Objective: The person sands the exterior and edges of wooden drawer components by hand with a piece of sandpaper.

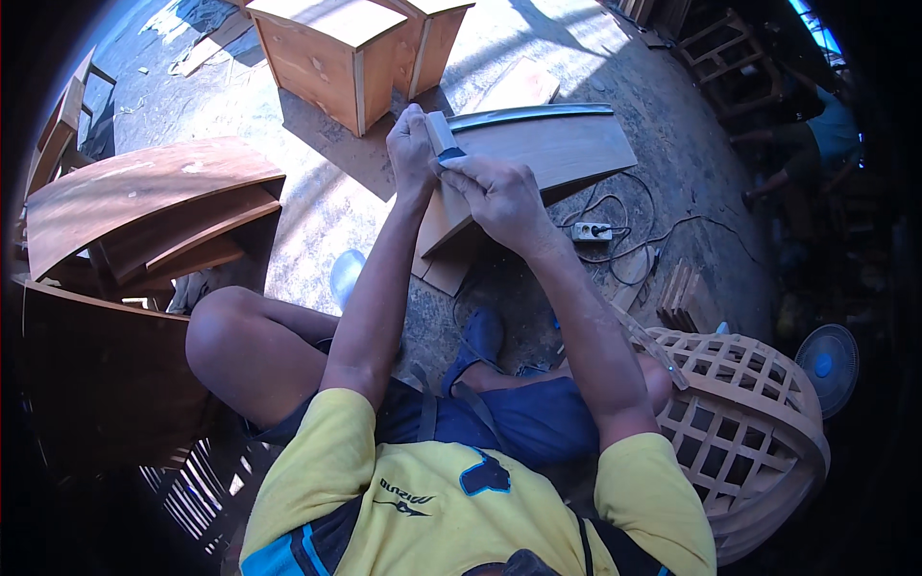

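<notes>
Out in front of me, my left hand is closed around the upper end of a pale wooden piece. My right hand pinches a small dark piece that looks like sandpaper and rests against the wood. The fingers partly hide it, so its kind is uncertain. Just beyond and beneath my hands lies a broad wooden panel with a curved, shiny far edge. Both forearms reach up between my bent knees.
Wooden cabinets stand at the far side. Curved brown panels are stacked at left. A power strip with loose cables lies right of the panel. A wooden lattice frame and a fan stand at right; another person is farther back.
</notes>
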A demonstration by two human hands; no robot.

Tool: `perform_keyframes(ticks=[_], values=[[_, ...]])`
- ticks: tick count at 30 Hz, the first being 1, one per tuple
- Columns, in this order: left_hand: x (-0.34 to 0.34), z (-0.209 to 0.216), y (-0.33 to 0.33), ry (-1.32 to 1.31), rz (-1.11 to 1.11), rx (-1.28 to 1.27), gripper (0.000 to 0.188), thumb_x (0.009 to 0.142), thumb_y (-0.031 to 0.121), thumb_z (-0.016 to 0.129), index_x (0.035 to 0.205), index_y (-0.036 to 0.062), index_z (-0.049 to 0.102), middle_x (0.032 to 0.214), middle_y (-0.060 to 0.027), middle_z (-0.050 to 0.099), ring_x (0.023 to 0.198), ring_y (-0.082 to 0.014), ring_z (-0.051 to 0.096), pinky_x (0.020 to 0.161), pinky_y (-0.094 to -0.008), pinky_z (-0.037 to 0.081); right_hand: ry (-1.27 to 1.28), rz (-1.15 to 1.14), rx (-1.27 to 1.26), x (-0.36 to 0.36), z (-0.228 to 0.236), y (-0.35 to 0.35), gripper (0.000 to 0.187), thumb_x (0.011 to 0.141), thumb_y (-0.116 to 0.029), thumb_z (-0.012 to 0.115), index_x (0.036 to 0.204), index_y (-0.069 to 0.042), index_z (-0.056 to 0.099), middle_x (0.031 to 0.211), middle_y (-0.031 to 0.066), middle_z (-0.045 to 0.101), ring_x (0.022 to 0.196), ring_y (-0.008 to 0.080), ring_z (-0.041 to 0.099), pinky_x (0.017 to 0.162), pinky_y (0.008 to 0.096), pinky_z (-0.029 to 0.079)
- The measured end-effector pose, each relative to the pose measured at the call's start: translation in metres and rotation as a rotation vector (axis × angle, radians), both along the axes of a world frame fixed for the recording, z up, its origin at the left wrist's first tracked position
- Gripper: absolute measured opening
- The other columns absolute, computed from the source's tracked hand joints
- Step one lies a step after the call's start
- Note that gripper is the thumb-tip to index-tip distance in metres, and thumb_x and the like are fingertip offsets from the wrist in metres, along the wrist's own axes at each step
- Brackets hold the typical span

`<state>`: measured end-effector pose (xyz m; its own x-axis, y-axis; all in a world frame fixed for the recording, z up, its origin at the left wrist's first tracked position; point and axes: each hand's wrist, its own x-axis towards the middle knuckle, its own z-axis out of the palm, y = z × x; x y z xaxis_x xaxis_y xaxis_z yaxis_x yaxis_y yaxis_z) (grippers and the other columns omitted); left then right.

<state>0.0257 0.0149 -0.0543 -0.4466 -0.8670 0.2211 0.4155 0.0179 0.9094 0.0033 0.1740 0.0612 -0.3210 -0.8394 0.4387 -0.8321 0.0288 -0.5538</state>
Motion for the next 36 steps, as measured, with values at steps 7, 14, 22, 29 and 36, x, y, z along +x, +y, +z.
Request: perform_keyframes(ticks=[7,14,22,29,36], values=[[-0.017,0.022,0.034,0.103,0.009,0.022,0.039,0.113,0.023,0.042,0.081,0.0032,0.053,0.072,0.0001,0.053,0.069,-0.0081,0.050,0.064,-0.0295,0.043,-0.010,-0.149,-0.044,-0.064,-0.004,-0.054,0.026,0.099,-0.024,0.068,0.113,-0.004,0.077,0.099,0.0156,0.078,0.089,0.0312,0.077,0.080,0.0377,0.059],[0.004,0.013,0.018,-0.009,0.012,0.023,0.041,0.113,0.023,0.041,0.079,0.0022,0.051,0.071,0.0004,0.050,0.068,-0.0079,0.048,0.063,-0.0301,0.041,-0.242,-0.087,0.016,0.011,-0.003,0.033,0.019,0.096,-0.011,0.074,0.112,0.000,0.076,0.098,0.0188,0.077,0.089,0.0238,0.078,0.076,0.0320,0.059],[-0.008,0.009,0.019,-0.044,0.032,-0.124,0.044,0.116,0.034,0.040,0.091,0.0011,0.056,0.077,-0.0034,0.049,0.076,-0.0115,0.047,0.073,-0.0320,0.044,-0.843,-0.510,0.251,0.022,-0.089,0.181,0.023,0.100,-0.009,0.065,0.121,0.000,0.070,0.084,0.0046,0.073,0.075,0.0133,0.068,0.071,0.0325,0.054],[0.017,-0.056,0.026,-0.252,-0.115,-0.062,0.065,0.115,0.050,0.026,0.100,-0.0011,0.063,0.085,-0.0058,0.063,0.082,-0.0142,0.056,0.078,-0.0329,0.048,-0.600,-0.581,-0.010,0.001,-0.104,0.121,0.030,0.101,-0.003,0.056,0.129,0.000,0.066,0.103,0.0137,0.076,0.101,0.0178,0.069,0.092,0.0346,0.054],[0.018,-0.081,0.020,-0.344,-0.070,-0.087,0.068,0.115,0.050,0.026,0.105,-0.0036,0.067,0.086,-0.0117,0.066,0.080,-0.0210,0.060,0.075,-0.0383,0.049,-0.257,-0.389,0.262,0.045,-0.081,0.040,0.056,0.089,-0.043,0.079,0.112,0.008,0.070,0.100,0.0259,0.074,0.094,0.0397,0.074,0.084,0.0446,0.058]])
